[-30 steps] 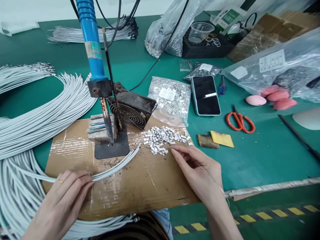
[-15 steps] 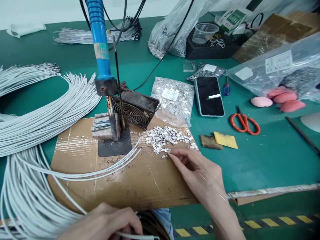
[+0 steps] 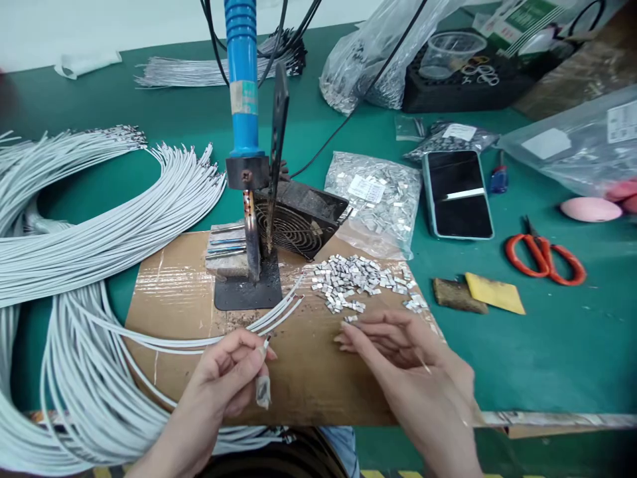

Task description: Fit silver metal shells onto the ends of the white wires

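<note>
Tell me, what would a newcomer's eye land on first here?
Most likely the bright blue handle, standing upright at the top, left of centre, and the thick sweep of white cables filling the left side. Next, the orange scissors stand out against the green table on the right. In front, the left hand pinches a cable end, while the right hand is at the near edge of the metal pieces.

A phone [image 3: 458, 196] lies screen up on the table [image 3: 557, 358], a small blue screwdriver [image 3: 499, 180] just beside it. Nearer the table's front edge rest orange-handled scissors [image 3: 545, 255], with a pink oval piece [image 3: 591, 210] beyond them. Toward the far edge, a black tray [image 3: 462, 99] bears a clear cup [image 3: 448, 61]; well left, a white sheet [image 3: 87, 64] lies by that edge.
</note>
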The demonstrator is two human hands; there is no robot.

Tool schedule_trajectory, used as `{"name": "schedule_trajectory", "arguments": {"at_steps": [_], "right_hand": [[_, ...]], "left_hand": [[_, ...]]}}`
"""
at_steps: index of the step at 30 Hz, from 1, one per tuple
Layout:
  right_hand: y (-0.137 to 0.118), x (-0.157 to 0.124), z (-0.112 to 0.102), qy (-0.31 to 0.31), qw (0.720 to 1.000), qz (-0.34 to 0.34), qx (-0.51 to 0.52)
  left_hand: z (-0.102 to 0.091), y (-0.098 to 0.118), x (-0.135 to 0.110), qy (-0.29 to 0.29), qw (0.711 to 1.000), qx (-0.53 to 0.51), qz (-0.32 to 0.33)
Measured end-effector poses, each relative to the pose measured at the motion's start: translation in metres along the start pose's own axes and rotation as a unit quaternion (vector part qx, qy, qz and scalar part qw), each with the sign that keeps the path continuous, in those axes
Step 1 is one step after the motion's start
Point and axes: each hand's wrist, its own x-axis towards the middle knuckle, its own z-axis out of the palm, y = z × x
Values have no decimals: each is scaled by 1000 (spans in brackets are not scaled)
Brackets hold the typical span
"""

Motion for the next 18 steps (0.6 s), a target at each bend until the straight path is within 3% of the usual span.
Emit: {"name": "schedule_trajectory", "arguments": {"at_steps": [5, 10, 18], "right_hand": [[-13, -18, 26, -94, 994, 4, 57], [-20, -27, 39, -217, 971, 1, 99], [-17, -30, 47, -246, 956, 45, 154]], "left_hand": [[0, -1, -2, 2, 1000, 4, -8], [3, 1, -3, 16, 1000, 8, -12], [7, 1, -5, 12, 1000, 1, 11]]}}
